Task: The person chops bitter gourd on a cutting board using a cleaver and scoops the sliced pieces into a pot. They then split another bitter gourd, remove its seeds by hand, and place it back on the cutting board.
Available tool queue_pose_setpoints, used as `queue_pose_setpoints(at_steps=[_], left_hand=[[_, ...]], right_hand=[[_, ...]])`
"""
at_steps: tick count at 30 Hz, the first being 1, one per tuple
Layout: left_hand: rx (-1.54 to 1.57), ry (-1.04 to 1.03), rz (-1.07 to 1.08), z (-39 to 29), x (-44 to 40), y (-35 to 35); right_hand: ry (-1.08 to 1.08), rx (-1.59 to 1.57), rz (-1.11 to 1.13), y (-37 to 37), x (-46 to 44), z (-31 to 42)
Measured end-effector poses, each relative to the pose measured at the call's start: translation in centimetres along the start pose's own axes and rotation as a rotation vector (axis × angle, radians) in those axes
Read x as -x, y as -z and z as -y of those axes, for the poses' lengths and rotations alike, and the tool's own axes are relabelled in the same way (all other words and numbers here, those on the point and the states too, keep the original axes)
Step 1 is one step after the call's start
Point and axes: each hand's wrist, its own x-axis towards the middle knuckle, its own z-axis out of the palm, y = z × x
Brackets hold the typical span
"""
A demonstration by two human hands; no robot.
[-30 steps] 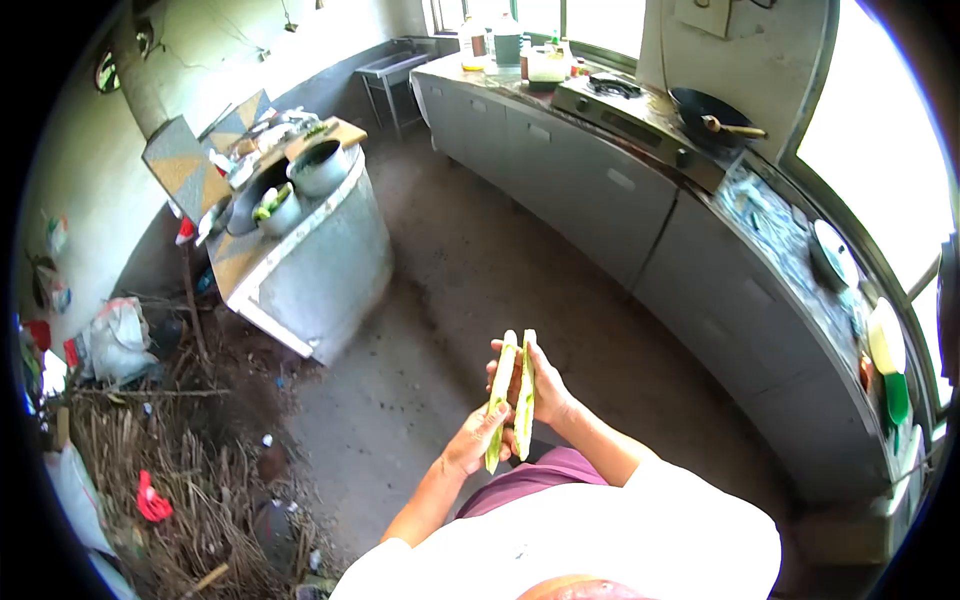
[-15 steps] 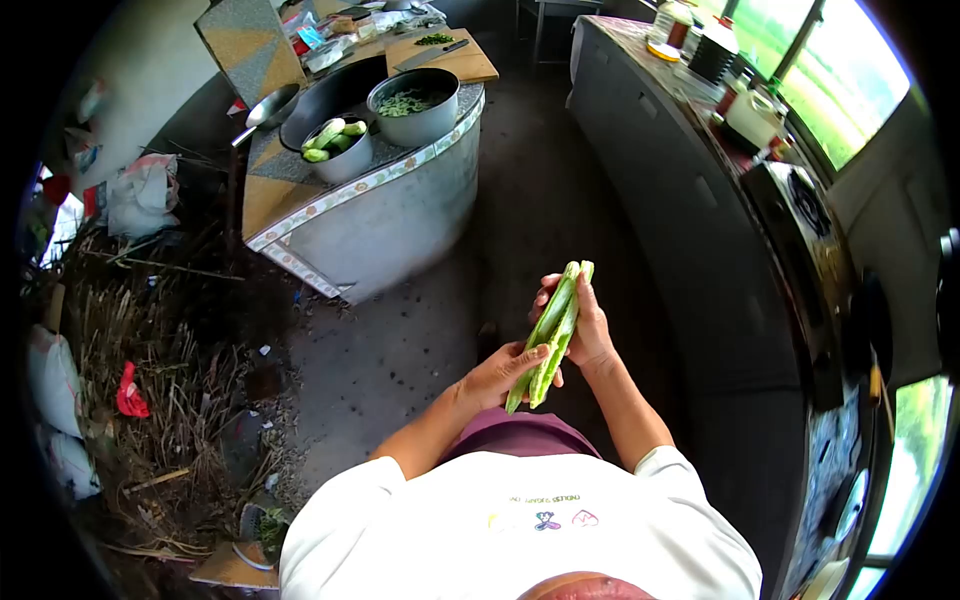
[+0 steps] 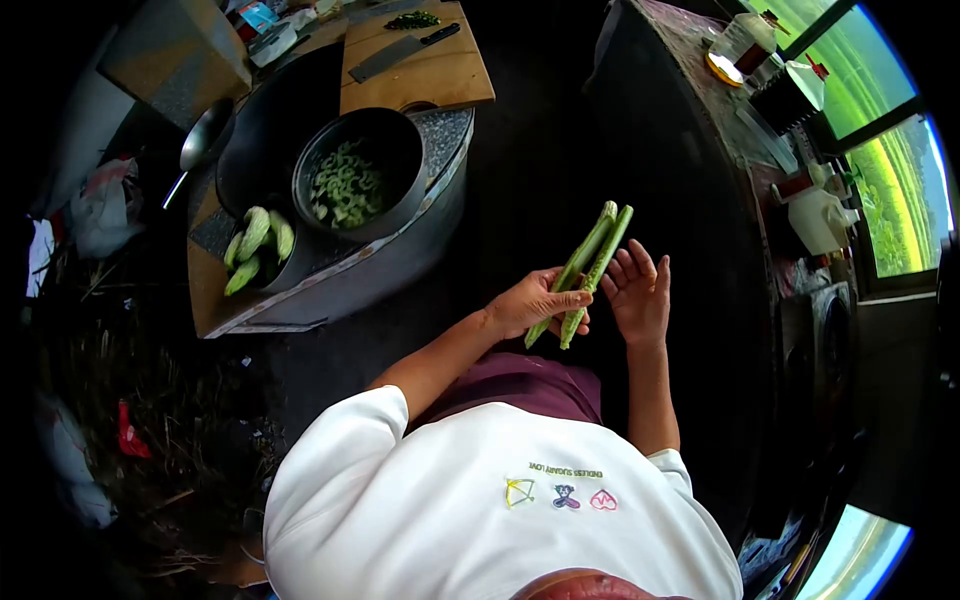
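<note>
My left hand (image 3: 530,304) is closed around the lower part of two long green bitter melon halves (image 3: 598,252), held side by side in front of my waist. Their upper ends point forward and slightly right, a narrow gap between them. Just to the right is my right hand (image 3: 641,298), palm up with its fingers spread and nothing in it, close to the halves but seemingly apart from them. On the counter at the left, a dark pot (image 3: 405,190) contains green curved slices (image 3: 348,187). Beside it, several whole bitter melons (image 3: 258,235) lie in a bowl.
Behind the pot, a cleaver (image 3: 400,55) rests on a wooden cutting board (image 3: 455,75) with chopped greens (image 3: 412,20). A metal ladle (image 3: 203,140) leans by the large wok (image 3: 262,130). Along the right runs a counter with jugs (image 3: 820,222). Dry stalks cover the left floor.
My right hand has let go of the bitter melon halves and opened to their right. My left hand keeps hold of them. The view has shifted, bringing the pot and cutting board closer.
</note>
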Motion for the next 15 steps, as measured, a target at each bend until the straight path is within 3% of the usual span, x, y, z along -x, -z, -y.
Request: queue_pose_setpoints(at_steps=[8,12,15], left_hand=[[-0.352,-0.206,-0.553,-8.7,-11.7,11.2],[-0.334,-0.288,-0.894,-13.6,-13.8,15.2],[-0.704,-0.313,-1.245,-16.5,-14.3,20.2]], right_hand=[[-0.104,0.035,-0.220,7.8,-18.0,7.5],[-0.261,0.091,-0.014,6.2,-26.1,11.3],[-0.363,0.147,0.036,4.7,-32.5,12.5]])
